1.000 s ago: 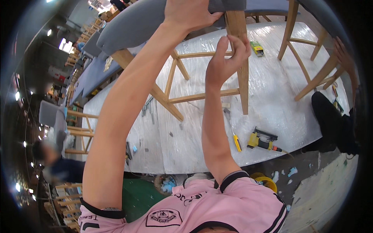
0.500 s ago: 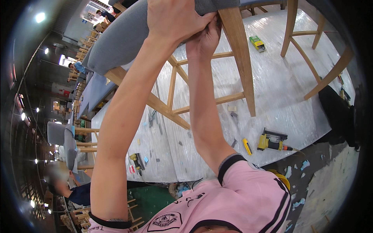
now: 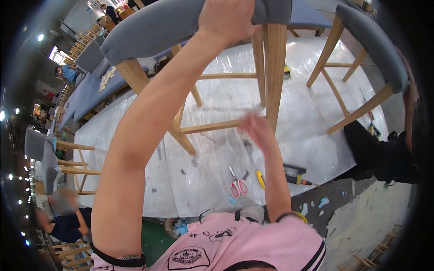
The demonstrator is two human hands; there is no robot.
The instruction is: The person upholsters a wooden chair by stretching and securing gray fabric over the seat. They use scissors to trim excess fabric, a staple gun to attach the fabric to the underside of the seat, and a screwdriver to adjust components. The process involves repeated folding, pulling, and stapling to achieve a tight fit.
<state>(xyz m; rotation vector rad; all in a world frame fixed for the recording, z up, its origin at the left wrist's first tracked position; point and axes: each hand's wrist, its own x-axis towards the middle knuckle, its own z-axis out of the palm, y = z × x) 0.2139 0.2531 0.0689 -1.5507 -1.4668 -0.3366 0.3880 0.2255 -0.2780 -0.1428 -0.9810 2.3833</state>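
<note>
A chair with grey upholstery and pale wooden legs stands before me on the plastic-covered table. My left hand is wrapped over the edge of its grey padding, thumb beside the top of the right front leg; its fingertips are hidden. Lower down, my right hand is apart from the padding, in front of the lower crossbar near that leg. Motion smears its fingers, so whether it holds anything cannot be made out. Scissors with red-and-white handles and a yellow utility knife lie on the plastic nearer to me.
Right of the knife lies a staple gun, partly behind my right forearm. Another grey chair stands at the right, with a person in dark clothes beside it. More chairs and a co-worker are at the left.
My right hand has left the chair's padding and dropped toward the crossbar. My left hand still grips the padding. The view has shifted, and the scissors now show.
</note>
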